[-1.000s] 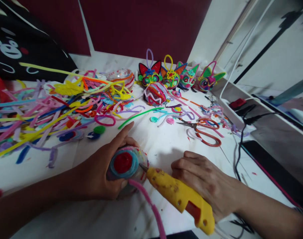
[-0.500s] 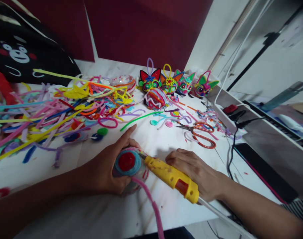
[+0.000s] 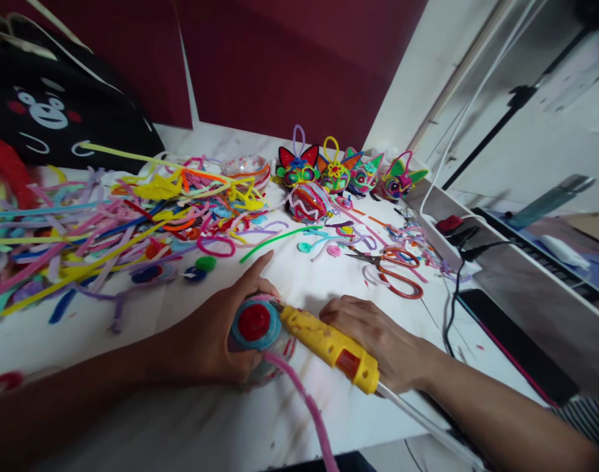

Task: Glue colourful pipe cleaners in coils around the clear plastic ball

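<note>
My left hand (image 3: 231,328) is wrapped round a clear ball (image 3: 274,367) with a blue-ringed red disc (image 3: 253,322) on its upper side, the index finger sticking out. From beside the left thumb a pink pipe cleaner (image 3: 307,400) hangs down towards the table's front edge. My right hand (image 3: 373,334) grips a yellow hot glue gun (image 3: 329,341), its nozzle pointed at the right rim of the disc. Whether the tip touches the ball I cannot tell. The right fingertips are partly hidden behind the glue gun.
Loose pipe cleaners (image 3: 107,242) are heaped on the left. Orange-handled scissors (image 3: 400,269) lie beyond my right hand. Several decorated eared balls (image 3: 335,172) stand at the back. A phone (image 3: 516,347), a power strip (image 3: 444,239) and cables are on the right. A black bag (image 3: 58,105) stands back left.
The glue gun's tip has shifted slightly left and up along the disc's rim, and my right hand with it. My left hand keeps its hold on the ball. The view has shifted a little.
</note>
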`<action>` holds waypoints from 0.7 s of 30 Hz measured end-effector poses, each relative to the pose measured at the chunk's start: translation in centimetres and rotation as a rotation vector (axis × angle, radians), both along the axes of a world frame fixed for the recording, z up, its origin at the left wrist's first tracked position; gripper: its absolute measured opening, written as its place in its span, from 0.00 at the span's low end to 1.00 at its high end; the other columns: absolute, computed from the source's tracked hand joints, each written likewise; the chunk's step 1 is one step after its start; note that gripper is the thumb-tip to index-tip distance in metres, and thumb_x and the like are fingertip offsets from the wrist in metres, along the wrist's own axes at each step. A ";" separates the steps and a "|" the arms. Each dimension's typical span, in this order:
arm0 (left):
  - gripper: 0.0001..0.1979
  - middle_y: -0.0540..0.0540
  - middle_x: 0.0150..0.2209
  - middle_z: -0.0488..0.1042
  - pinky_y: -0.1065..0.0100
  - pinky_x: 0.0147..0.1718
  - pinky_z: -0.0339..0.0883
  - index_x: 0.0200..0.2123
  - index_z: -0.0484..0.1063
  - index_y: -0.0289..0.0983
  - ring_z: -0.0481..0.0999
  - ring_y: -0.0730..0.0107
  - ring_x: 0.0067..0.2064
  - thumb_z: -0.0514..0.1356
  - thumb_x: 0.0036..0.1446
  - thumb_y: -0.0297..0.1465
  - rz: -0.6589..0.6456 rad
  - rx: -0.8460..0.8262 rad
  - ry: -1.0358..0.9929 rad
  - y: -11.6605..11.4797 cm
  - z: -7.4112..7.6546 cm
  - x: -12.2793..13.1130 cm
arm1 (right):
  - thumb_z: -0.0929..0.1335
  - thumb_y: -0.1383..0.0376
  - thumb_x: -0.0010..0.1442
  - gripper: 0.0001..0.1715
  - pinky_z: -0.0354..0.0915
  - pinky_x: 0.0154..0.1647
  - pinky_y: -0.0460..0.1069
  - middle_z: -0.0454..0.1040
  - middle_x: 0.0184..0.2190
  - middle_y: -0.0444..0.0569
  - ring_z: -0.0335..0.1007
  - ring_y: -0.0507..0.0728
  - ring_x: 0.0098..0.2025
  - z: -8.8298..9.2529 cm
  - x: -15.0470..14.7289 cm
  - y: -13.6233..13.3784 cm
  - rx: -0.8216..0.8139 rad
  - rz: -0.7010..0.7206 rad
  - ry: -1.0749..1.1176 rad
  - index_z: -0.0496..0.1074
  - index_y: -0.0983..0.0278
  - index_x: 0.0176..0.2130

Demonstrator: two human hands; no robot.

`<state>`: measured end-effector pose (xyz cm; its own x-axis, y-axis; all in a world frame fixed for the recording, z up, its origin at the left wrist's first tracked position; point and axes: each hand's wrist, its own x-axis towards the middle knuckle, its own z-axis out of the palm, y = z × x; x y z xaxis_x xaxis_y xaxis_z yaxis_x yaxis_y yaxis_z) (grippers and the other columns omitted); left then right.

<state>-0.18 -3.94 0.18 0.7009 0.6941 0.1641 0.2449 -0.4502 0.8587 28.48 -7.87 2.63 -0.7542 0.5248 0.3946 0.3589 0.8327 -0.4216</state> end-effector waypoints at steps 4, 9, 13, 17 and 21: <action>0.57 0.46 0.56 0.70 0.65 0.45 0.73 0.76 0.34 0.48 0.75 0.57 0.55 0.63 0.50 0.26 -0.001 0.017 -0.035 0.0 -0.1 0.0 | 0.59 0.57 0.73 0.15 0.70 0.38 0.55 0.76 0.37 0.57 0.71 0.59 0.36 0.0 0.3 -0.1 -0.026 0.012 -0.014 0.66 0.64 0.42; 0.57 0.44 0.57 0.70 0.65 0.45 0.74 0.76 0.32 0.47 0.76 0.57 0.55 0.64 0.51 0.26 0.002 0.016 -0.005 -0.2 0.2 0.0 | 0.59 0.56 0.73 0.15 0.70 0.39 0.55 0.76 0.37 0.57 0.72 0.60 0.37 0.0 0.6 -0.4 -0.012 0.001 -0.031 0.66 0.64 0.42; 0.58 0.44 0.57 0.71 0.64 0.46 0.75 0.76 0.31 0.48 0.76 0.57 0.54 0.63 0.50 0.26 0.018 0.033 -0.003 -0.2 0.3 0.2 | 0.58 0.56 0.73 0.16 0.68 0.37 0.54 0.76 0.37 0.57 0.72 0.59 0.35 0.2 0.6 -0.7 0.036 0.003 -0.062 0.66 0.64 0.42; 0.58 0.43 0.57 0.70 0.66 0.43 0.75 0.76 0.31 0.47 0.76 0.55 0.54 0.63 0.50 0.27 0.029 0.053 -0.001 -0.1 0.1 0.1 | 0.56 0.56 0.74 0.18 0.66 0.37 0.54 0.76 0.38 0.57 0.72 0.59 0.36 0.8 1.1 -0.9 0.073 -0.015 -0.073 0.66 0.65 0.45; 0.57 0.43 0.58 0.70 0.61 0.49 0.74 0.76 0.31 0.47 0.75 0.55 0.55 0.62 0.51 0.28 0.031 0.032 0.016 -0.1 0.1 -0.3 | 0.57 0.58 0.74 0.17 0.64 0.38 0.55 0.76 0.40 0.58 0.70 0.59 0.34 1.3 2.2 -0.8 0.161 -0.169 -0.164 0.67 0.66 0.45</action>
